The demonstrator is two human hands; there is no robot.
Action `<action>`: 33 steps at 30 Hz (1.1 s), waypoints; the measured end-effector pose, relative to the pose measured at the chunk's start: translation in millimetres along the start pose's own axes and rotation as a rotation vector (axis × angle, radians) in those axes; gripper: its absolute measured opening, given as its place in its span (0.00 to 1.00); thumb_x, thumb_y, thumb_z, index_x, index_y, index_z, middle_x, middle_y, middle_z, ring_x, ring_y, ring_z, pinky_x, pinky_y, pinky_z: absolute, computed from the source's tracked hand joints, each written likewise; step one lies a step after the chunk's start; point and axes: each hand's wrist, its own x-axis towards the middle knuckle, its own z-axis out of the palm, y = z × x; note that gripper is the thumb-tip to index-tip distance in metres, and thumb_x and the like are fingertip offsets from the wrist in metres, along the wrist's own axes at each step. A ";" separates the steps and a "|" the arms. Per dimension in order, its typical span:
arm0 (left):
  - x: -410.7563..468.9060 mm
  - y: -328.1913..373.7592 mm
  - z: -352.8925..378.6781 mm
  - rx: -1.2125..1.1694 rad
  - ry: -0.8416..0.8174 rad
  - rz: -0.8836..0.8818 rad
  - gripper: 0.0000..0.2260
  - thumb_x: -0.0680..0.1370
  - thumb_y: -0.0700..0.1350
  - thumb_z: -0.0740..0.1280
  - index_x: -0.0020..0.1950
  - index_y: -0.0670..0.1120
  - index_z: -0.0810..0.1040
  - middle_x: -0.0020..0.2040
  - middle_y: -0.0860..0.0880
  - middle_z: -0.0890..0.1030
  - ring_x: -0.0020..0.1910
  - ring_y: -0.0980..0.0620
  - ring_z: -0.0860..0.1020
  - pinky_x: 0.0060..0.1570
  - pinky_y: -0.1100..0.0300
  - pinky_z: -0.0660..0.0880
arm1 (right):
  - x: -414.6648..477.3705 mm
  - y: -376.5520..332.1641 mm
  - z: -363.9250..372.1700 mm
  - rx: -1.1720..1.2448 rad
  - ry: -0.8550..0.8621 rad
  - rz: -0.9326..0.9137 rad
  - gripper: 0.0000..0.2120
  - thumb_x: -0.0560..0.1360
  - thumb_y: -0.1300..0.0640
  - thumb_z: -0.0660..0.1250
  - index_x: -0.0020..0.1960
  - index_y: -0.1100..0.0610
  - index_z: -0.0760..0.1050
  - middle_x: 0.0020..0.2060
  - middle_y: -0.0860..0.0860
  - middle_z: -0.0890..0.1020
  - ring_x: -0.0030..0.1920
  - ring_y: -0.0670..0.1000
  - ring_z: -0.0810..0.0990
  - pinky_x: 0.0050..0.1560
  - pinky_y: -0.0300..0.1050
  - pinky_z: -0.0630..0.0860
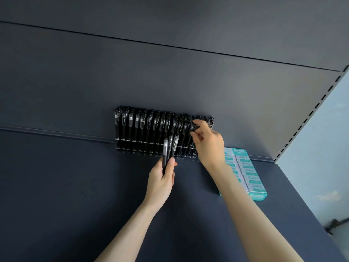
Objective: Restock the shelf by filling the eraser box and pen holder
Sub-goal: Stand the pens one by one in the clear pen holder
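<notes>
White lettering runs lengthwise along the black barrels of the pens (149, 123) standing in the pen holder (132, 146). It seems to read "TEST" followed by a large "2"; the smaller characters after it are too blurred to make out. The same print shows on one of the loose pens (171, 143) gripped in the left hand (160, 182). The teal eraser box (260, 196) and its erasers (249, 173) carry printed labels, none legible.

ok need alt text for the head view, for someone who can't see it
A person's right hand pinches the top of a black pen near the right end of a crowded pen holder on a dark shelf. The left hand grips three more pens, and a teal eraser box lies to the right.
</notes>
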 end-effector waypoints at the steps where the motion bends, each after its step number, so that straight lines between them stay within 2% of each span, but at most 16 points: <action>1: -0.4 0.3 -0.1 0.004 -0.002 0.000 0.11 0.81 0.48 0.59 0.47 0.41 0.75 0.27 0.55 0.68 0.22 0.59 0.64 0.22 0.69 0.61 | 0.2 -1.2 -1.1 -0.001 -0.006 0.009 0.14 0.76 0.59 0.66 0.61 0.55 0.74 0.42 0.53 0.82 0.39 0.56 0.79 0.43 0.51 0.76; 4: -1.3 1.6 -0.9 0.012 -0.013 0.001 0.11 0.81 0.48 0.60 0.46 0.42 0.76 0.28 0.52 0.67 0.23 0.58 0.64 0.23 0.68 0.62 | -4.5 -7.2 -6.7 0.031 0.060 0.024 0.14 0.76 0.58 0.67 0.62 0.55 0.74 0.38 0.48 0.80 0.35 0.49 0.76 0.41 0.44 0.74; 6: -2.3 2.9 -1.2 0.020 -0.032 -0.001 0.10 0.81 0.48 0.61 0.46 0.43 0.76 0.28 0.51 0.68 0.24 0.58 0.66 0.24 0.68 0.63 | -13.8 -13.5 -14.0 0.233 0.084 0.119 0.12 0.76 0.56 0.67 0.58 0.55 0.75 0.33 0.44 0.77 0.33 0.44 0.74 0.39 0.38 0.73; 7: -3.2 4.1 -1.2 0.022 -0.047 -0.003 0.10 0.80 0.48 0.62 0.47 0.42 0.77 0.28 0.51 0.69 0.24 0.58 0.67 0.24 0.68 0.63 | -19.2 -16.2 -17.5 0.372 0.042 0.183 0.11 0.75 0.55 0.68 0.57 0.55 0.75 0.32 0.45 0.78 0.33 0.44 0.76 0.40 0.37 0.74; 9: -4.9 6.0 -1.1 0.016 -0.087 -0.005 0.11 0.80 0.47 0.63 0.48 0.39 0.77 0.28 0.49 0.70 0.26 0.56 0.67 0.24 0.67 0.64 | -30.0 -19.4 -21.9 0.595 -0.113 0.285 0.10 0.74 0.54 0.70 0.54 0.53 0.76 0.35 0.48 0.82 0.37 0.46 0.80 0.43 0.43 0.78; 11: -5.6 6.8 -1.6 0.009 -0.119 0.003 0.13 0.79 0.45 0.64 0.49 0.34 0.75 0.28 0.47 0.70 0.26 0.55 0.67 0.24 0.66 0.63 | -38.1 -20.2 -22.5 0.729 -0.227 0.317 0.11 0.73 0.59 0.71 0.55 0.53 0.76 0.38 0.52 0.83 0.38 0.47 0.81 0.44 0.45 0.79; 14: -6.5 7.8 -1.2 0.000 -0.131 0.008 0.12 0.79 0.45 0.65 0.48 0.35 0.78 0.29 0.47 0.72 0.25 0.55 0.67 0.24 0.66 0.62 | -42.3 -19.8 -26.2 0.873 -0.160 0.375 0.11 0.73 0.65 0.70 0.54 0.57 0.75 0.37 0.56 0.83 0.34 0.48 0.81 0.39 0.39 0.78; 17: -6.4 7.1 -1.9 -0.006 -0.140 0.007 0.10 0.79 0.45 0.64 0.48 0.40 0.80 0.30 0.47 0.75 0.23 0.56 0.66 0.23 0.66 0.62 | -44.9 -17.1 -30.3 0.901 -0.124 0.404 0.12 0.72 0.66 0.69 0.53 0.55 0.74 0.35 0.52 0.81 0.35 0.48 0.81 0.40 0.39 0.78; 21: -6.6 4.9 -1.9 0.054 -0.158 0.022 0.09 0.80 0.46 0.64 0.47 0.41 0.79 0.31 0.46 0.78 0.22 0.54 0.65 0.23 0.65 0.62 | -44.6 -16.8 -33.8 0.882 -0.164 0.371 0.17 0.73 0.68 0.68 0.58 0.55 0.72 0.37 0.55 0.81 0.36 0.49 0.82 0.41 0.41 0.80; 24: -6.4 5.6 -1.3 0.014 -0.148 0.018 0.06 0.79 0.43 0.65 0.45 0.41 0.77 0.32 0.43 0.76 0.22 0.58 0.65 0.23 0.68 0.61 | -38.4 -16.8 -35.3 0.837 -0.145 0.365 0.15 0.73 0.65 0.70 0.55 0.52 0.73 0.35 0.54 0.79 0.36 0.50 0.81 0.42 0.44 0.81; 27: -6.7 6.7 -0.7 0.001 -0.166 0.032 0.02 0.78 0.41 0.66 0.46 0.45 0.77 0.33 0.43 0.74 0.22 0.60 0.66 0.23 0.69 0.61 | -36.7 -18.2 -32.1 0.788 -0.147 0.346 0.15 0.72 0.66 0.70 0.55 0.52 0.74 0.38 0.53 0.76 0.36 0.47 0.80 0.40 0.43 0.81; 29: -6.2 6.5 -1.0 -0.020 -0.153 0.033 0.02 0.79 0.41 0.65 0.48 0.44 0.77 0.33 0.43 0.75 0.22 0.59 0.65 0.22 0.68 0.60 | -35.6 -18.1 -28.3 0.818 -0.075 0.388 0.16 0.72 0.68 0.69 0.56 0.55 0.72 0.40 0.52 0.77 0.37 0.46 0.81 0.40 0.41 0.80; 31: -5.0 5.2 -1.8 -0.030 -0.106 0.028 0.05 0.80 0.43 0.64 0.48 0.42 0.76 0.34 0.44 0.76 0.22 0.56 0.63 0.21 0.67 0.60 | -31.1 -16.1 -28.3 0.879 0.022 0.412 0.15 0.73 0.70 0.68 0.55 0.56 0.72 0.44 0.56 0.80 0.41 0.51 0.82 0.40 0.41 0.80; 33: -3.0 3.2 -2.5 -0.034 -0.055 0.014 0.08 0.80 0.46 0.62 0.49 0.41 0.76 0.35 0.45 0.77 0.23 0.54 0.62 0.21 0.66 0.59 | -22.0 -12.9 -31.1 0.838 0.101 0.387 0.15 0.73 0.70 0.67 0.56 0.56 0.72 0.46 0.56 0.80 0.43 0.53 0.83 0.42 0.42 0.80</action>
